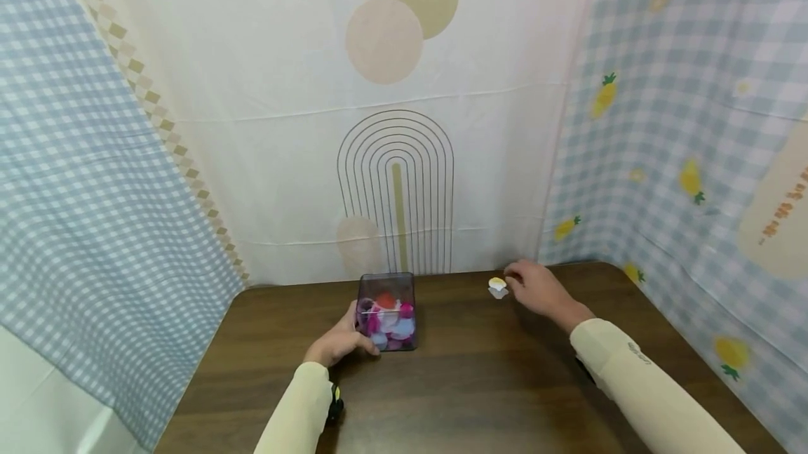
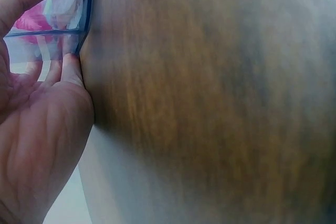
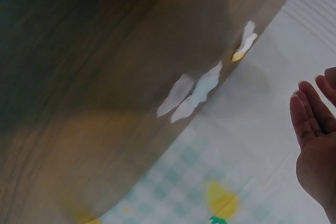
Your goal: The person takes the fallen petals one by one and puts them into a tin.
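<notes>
A clear plastic box (image 1: 386, 310) with dark edges stands near the back of the table, filled with pink, purple, pale blue and red pieces. My left hand (image 1: 341, 340) grips its left side, thumb at the front and the other fingers round the far side. In the left wrist view the palm (image 2: 44, 135) lies along the box's wall. At the right, my right hand (image 1: 536, 289) hovers beside a small white and yellow piece (image 1: 497, 284), fingertips close to it. The right wrist view shows that hand's fingers (image 3: 302, 116) extended, apart from the small pieces.
A white piece (image 3: 202, 93) with a fainter pale patch beside it lies near the table's back edge. The brown wooden table (image 1: 454, 398) meets a hanging white cloth (image 1: 284, 180) at the back. A checked blue cloth (image 1: 682, 124) hangs at the right.
</notes>
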`<state>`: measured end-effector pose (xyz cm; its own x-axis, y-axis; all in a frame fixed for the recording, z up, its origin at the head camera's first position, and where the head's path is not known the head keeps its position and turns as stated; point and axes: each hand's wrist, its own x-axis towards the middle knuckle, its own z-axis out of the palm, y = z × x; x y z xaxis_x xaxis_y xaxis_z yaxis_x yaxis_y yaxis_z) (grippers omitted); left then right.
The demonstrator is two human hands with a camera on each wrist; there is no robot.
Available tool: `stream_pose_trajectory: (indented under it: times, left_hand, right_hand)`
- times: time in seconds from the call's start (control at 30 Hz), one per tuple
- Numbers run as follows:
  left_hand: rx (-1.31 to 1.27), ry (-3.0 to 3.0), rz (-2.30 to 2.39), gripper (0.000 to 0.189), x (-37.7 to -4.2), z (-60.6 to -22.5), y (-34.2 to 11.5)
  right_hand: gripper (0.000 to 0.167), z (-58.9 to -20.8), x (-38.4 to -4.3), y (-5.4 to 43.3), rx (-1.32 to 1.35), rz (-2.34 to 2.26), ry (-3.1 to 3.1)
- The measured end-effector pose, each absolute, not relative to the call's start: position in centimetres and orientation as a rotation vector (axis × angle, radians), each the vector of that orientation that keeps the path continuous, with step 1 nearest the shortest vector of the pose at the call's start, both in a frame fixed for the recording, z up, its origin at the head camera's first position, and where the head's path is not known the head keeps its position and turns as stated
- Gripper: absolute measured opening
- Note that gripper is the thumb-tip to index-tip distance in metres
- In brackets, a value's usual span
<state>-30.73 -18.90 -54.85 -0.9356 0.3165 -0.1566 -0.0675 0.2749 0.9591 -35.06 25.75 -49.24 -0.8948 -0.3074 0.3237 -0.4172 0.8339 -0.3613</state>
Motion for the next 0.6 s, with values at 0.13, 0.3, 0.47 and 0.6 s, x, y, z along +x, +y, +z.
stream_pose_trajectory:
  times: [0.13,0.3,0.47,0.6]
  left_hand:
    - [0.221,2.241,1.704,0.112,-30.7,-54.9,-18.8]
    - [0.207,2.254,1.699,0.112,-30.7,-54.9,-18.8]
    - [0.220,2.242,1.702,0.113,-30.7,-54.8,-18.8]
    - [0.233,2.239,1.701,0.112,-30.5,-54.7,-18.7]
  right_hand:
    - [0.021,-49.3,-34.9,26.9,0.539,0.670,-2.798]
    - [0.023,-49.5,-35.1,27.0,0.549,0.669,-2.845]
    - [0.028,-50.5,-35.8,26.4,0.548,0.669,-2.915]
    - [0.032,-51.5,-36.7,25.4,0.568,0.626,-2.956]
